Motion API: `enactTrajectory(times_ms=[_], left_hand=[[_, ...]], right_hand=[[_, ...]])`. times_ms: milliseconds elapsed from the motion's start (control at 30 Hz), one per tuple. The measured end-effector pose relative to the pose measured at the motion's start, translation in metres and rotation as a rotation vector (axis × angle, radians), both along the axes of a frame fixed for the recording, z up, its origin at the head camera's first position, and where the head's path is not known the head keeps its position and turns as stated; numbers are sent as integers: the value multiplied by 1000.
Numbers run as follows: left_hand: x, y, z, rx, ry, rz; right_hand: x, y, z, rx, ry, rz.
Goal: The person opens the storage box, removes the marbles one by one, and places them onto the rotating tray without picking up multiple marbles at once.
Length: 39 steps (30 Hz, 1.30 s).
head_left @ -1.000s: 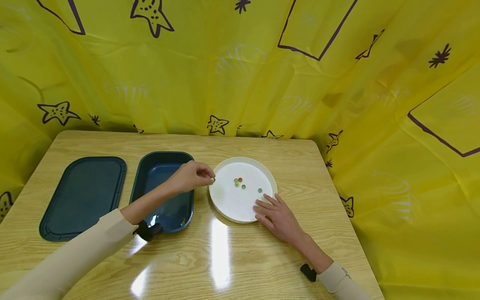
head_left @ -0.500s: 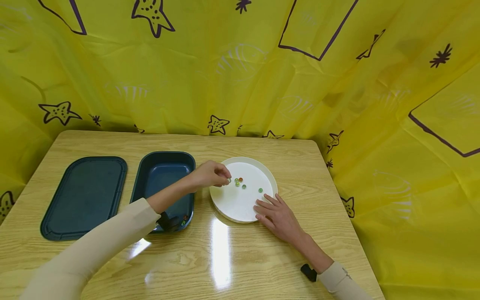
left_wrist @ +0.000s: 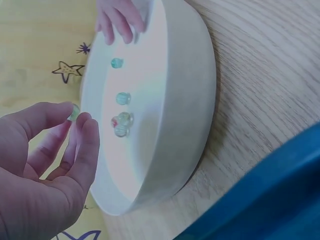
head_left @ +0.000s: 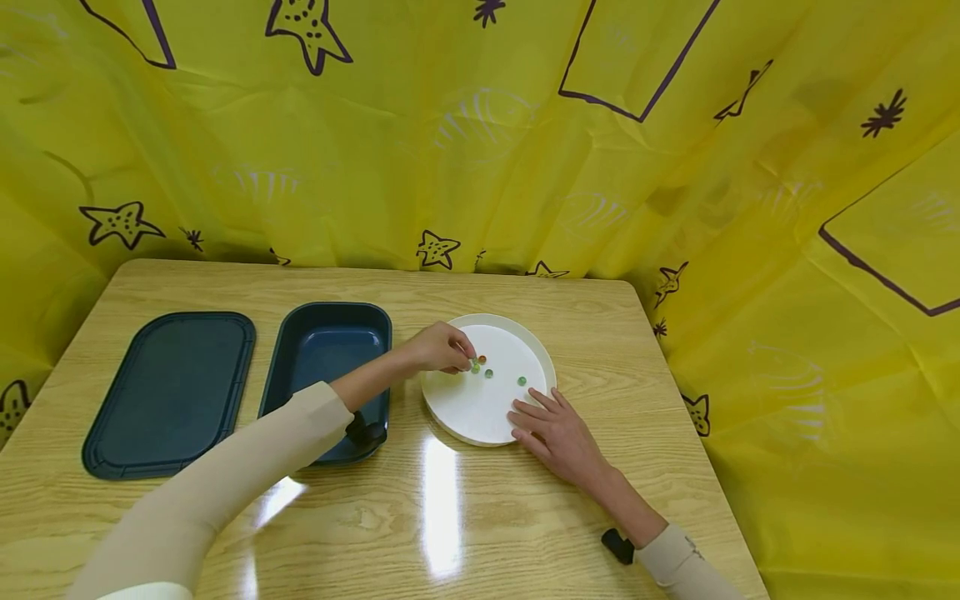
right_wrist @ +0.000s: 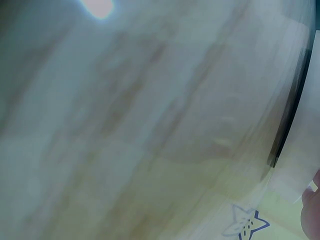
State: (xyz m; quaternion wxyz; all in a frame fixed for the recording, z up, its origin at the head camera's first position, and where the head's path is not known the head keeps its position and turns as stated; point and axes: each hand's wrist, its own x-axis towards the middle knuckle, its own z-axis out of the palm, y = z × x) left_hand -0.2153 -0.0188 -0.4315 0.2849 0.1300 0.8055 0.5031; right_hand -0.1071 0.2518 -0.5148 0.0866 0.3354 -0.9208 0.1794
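Over the left edge of the round tray (head_left: 480, 417), the left hand (head_left: 437, 347) is pinching a green marble (left_wrist: 74, 113).
Clustered marbles (left_wrist: 120, 130) are lying just right of it; the right hand (head_left: 557, 435), uncurled, is resting at the near right edge, farther off.

Pinched green marble (left_wrist: 74, 113), marbles (left_wrist: 123, 98) in white tray (head_left: 472, 414)

Two bare hands: a left hand (head_left: 442, 347) at the centre of the head view, a right hand (head_left: 558, 437) just right of centre. Six small see-through marbles: four greenish marbles (left_wrist: 122, 98) and one orange-red marble (head_left: 482, 359) inside one round white tray (head_left: 480, 421) at centre, plus one green marble (left_wrist: 74, 112) in the left hand. Left of centre, one deep dark-blue rectangular container (head_left: 330, 346); farther left, one flat dark-blue rectangular lid (head_left: 172, 392). One wood-grain table (head_left: 360, 529) below.
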Motion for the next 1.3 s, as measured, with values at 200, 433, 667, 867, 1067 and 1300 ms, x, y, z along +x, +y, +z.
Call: enactTrajectory(times_ms=[200,433,667,867,1067,1300], left_hand=[[-4,8,-12,-27,29,-20],[-5,14,-14,-81,48,-25],[-8,18,-18,-144,80,-13],[-9,18,-21,-197,128,-59],[-8,19,-22,-225,140,-83],[-7,22,-24,-260,147,-91]], right_hand=[[0,0,0,-3,-2,0],[-1,0,-1,-10,-2,-3],[-1,1,-2,-14,0,-1],[-1,1,-3,-16,-4,1],[-2,3,-3,-21,-5,4],[-3,5,-3,-22,-5,5]])
